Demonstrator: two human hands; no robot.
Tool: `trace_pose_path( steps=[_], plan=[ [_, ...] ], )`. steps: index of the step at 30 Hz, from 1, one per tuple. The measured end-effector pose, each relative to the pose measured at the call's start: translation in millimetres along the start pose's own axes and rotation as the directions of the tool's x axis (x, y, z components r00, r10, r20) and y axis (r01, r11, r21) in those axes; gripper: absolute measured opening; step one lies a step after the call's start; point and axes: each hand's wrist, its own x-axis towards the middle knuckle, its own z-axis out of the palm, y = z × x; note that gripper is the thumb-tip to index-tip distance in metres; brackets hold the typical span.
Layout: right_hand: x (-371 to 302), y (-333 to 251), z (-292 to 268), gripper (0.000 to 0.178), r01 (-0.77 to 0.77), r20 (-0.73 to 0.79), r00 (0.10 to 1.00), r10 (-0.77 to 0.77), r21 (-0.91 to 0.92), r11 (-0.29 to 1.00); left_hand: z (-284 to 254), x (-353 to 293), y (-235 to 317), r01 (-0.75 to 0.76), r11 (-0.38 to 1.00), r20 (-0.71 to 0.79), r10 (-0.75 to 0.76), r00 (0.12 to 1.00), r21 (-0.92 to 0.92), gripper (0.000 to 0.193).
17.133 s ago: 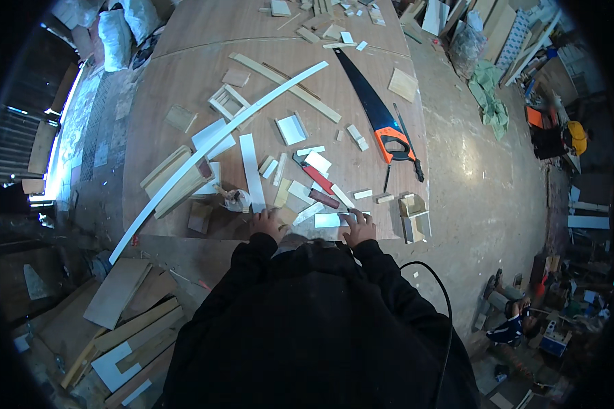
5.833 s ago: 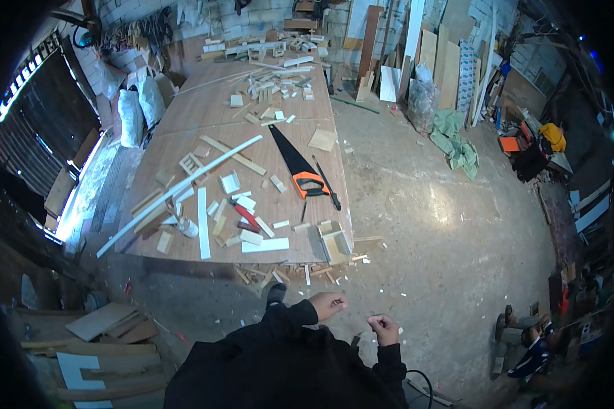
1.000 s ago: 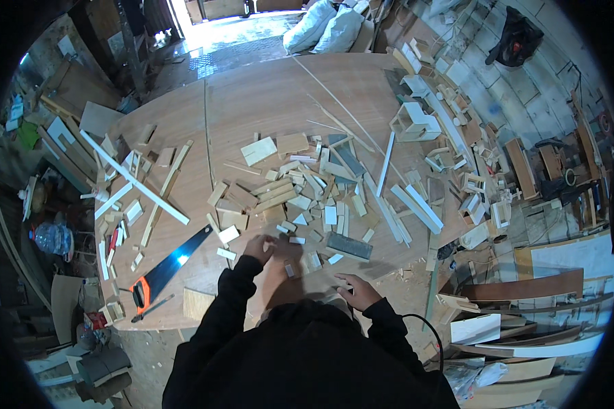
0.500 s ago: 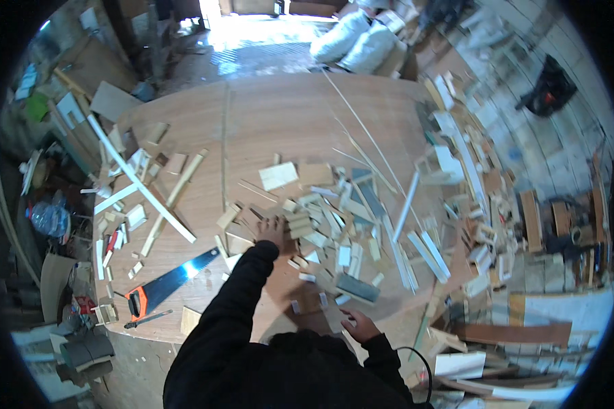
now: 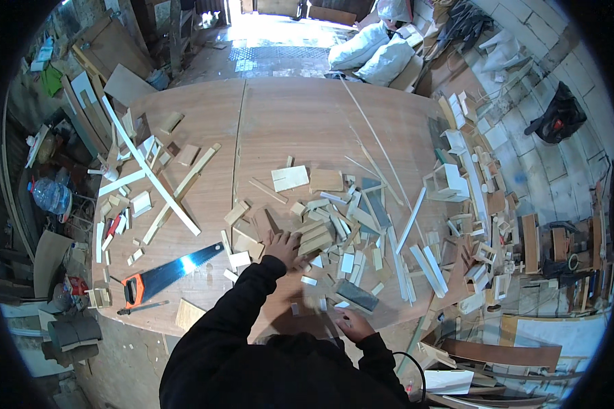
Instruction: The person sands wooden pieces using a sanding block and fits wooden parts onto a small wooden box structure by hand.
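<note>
Lying beside spread left hand (image 5: 283, 248): pale, slim, straight-edged wooden blocks (image 5: 316, 236); right hand (image 5: 353, 324) curled, grip unclear.

We locate the brightest light at the doorway (image 5: 266, 27) beyond the far edge of the table (image 5: 300, 116), where detail washes out to white. We register even, cool illumination across the table, with concentrated glare on the saw blade (image 5: 189, 262) lying on it. A soft-edged shadow runs from the left hand (image 5: 284, 248) toward the table's near edge. We find the wood pieces (image 5: 317, 235) on the table reasonably sharp; clutter left of the table is dim and softer. Fisheye distortion bows the table's far edge, and black vignetting surrounds the view.
</note>
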Motion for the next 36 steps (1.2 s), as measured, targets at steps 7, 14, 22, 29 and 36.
trace_pose_path(
  steps=[7, 14, 22, 29, 36],
  plan=[
    [17, -2, 27, 0.065, 0.042, -0.084, 0.996, -0.019, 0.283, 0.958, -10, -59, 56, -0.256, 0.934, -0.19, 0.212, 0.959, -0.248, 0.079],
    [31, -26, 39, 0.036, -0.005, -0.14, 0.937, 0.321, 0.911, 0.412, -22, -125, 95, -0.29, 0.843, -0.236, 0.2, 0.951, -0.453, 0.065],
    [40, -29, 46, 0.029, -0.06, -0.18, 0.958, 0.222, 0.631, 0.773, -12, -131, 63, -0.199, 0.733, -0.195, 0.092, 0.976, -0.65, 0.026],
    [50, -57, 40, 0.032, 0.008, -0.166, 0.985, 0.046, 0.306, 0.952, -32, -129, 39, -0.25, 0.689, -0.33, 0.016, 0.944, -0.681, 0.018],
    [58, -33, 50, 0.029, 0.078, -0.276, 0.959, 0.06, 0.466, 0.881, -24, -128, 32, -0.114, 0.44, -0.202, -0.157, 0.967, -0.891, 0.019]
  ],
)
